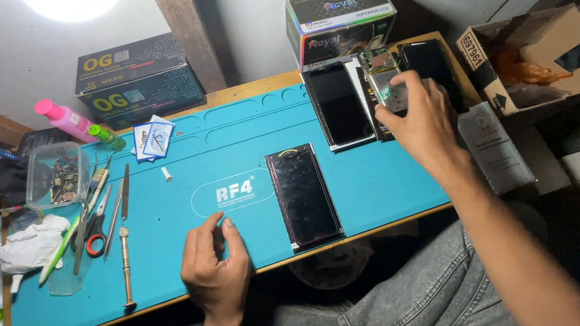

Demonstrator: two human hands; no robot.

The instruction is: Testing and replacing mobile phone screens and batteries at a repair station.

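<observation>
Right hand grasps an opened phone; left hand rests loosely curled (empty) on blue mat

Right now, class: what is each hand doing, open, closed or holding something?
Left hand: loosely curled on the blue mat, holding nothing visible.
Right hand: fingers on the opened phone; whether it grips cannot be told.

Bare blue mat lies open between the tool row and the dark screen panel.
</observation>
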